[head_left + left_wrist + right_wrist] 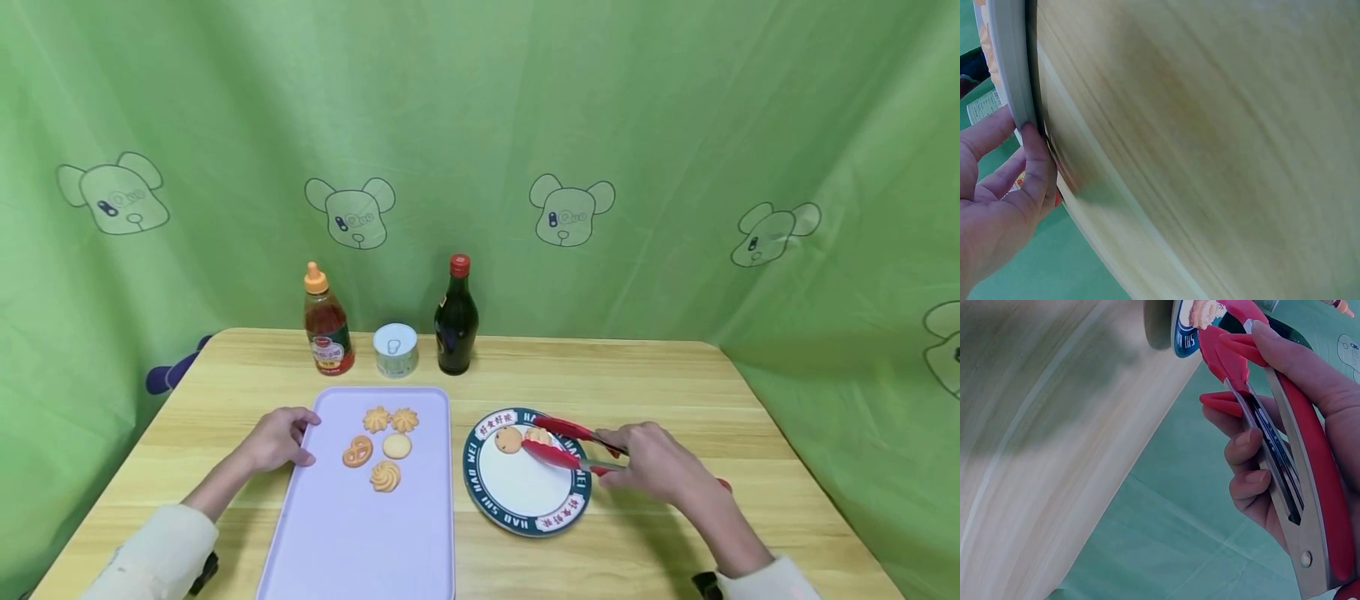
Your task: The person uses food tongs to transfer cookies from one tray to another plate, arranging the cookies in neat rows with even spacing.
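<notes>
My left hand (279, 440) pinches the left rim of a lilac tray (367, 542), thumb and fingers on either side of the edge (1015, 81). On the tray lie a pretzel cookie (357, 451), a round plain cookie (397, 446), a swirl cookie (386, 476) and two flower-shaped cookies (377, 419). My right hand (654, 461) grips red-and-metal tongs (1329, 487). Their red tips reach over a dark-rimmed white plate (517, 496), on either side of a pale cookie (538, 435); whether they touch it I cannot tell. Beside it lies a speckled round cookie (508, 440).
Behind the tray stand a sauce bottle (327, 329) with an orange cap, a tin can (395, 352) and a dark bottle (456, 325) with a red cap. A green curtain (480, 125) hangs behind the wooden table (637, 375).
</notes>
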### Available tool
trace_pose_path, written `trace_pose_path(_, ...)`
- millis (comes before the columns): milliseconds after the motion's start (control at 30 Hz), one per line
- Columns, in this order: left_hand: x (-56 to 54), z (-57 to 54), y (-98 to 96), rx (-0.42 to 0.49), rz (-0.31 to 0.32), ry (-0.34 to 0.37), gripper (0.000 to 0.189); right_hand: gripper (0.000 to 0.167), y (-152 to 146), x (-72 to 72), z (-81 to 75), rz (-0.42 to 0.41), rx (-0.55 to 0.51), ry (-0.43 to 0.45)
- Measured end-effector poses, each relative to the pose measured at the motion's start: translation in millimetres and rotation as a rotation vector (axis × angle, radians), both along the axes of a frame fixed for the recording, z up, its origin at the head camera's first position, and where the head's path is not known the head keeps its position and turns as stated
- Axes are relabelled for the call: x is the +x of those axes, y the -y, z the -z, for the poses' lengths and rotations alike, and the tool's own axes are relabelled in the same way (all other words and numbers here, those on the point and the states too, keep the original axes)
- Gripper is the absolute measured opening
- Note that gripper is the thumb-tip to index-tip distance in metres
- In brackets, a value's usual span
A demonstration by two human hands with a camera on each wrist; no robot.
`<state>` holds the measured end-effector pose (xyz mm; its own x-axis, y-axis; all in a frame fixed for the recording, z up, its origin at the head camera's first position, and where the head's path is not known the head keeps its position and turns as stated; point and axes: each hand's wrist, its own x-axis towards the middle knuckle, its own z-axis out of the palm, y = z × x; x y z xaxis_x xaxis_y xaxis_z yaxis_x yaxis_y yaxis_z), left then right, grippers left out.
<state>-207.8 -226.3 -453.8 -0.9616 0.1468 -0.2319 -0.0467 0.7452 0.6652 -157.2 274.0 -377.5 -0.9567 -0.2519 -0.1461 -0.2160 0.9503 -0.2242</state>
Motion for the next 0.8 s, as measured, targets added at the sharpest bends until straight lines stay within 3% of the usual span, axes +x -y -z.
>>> trace_pose_path(467, -1.3, 1.8, -1.2, -0.004, -0.01, 0.002, 0.057, 0.071, 18, -9.5, -12.0, -0.016, -0.045, -0.036)
trace_pose_path(800, -0.7, 1.9, -0.7, -0.004, -0.01, 0.004, 0.056, 0.072, 56, -15.4, -1.4, -0.058, -0.09, -0.042)
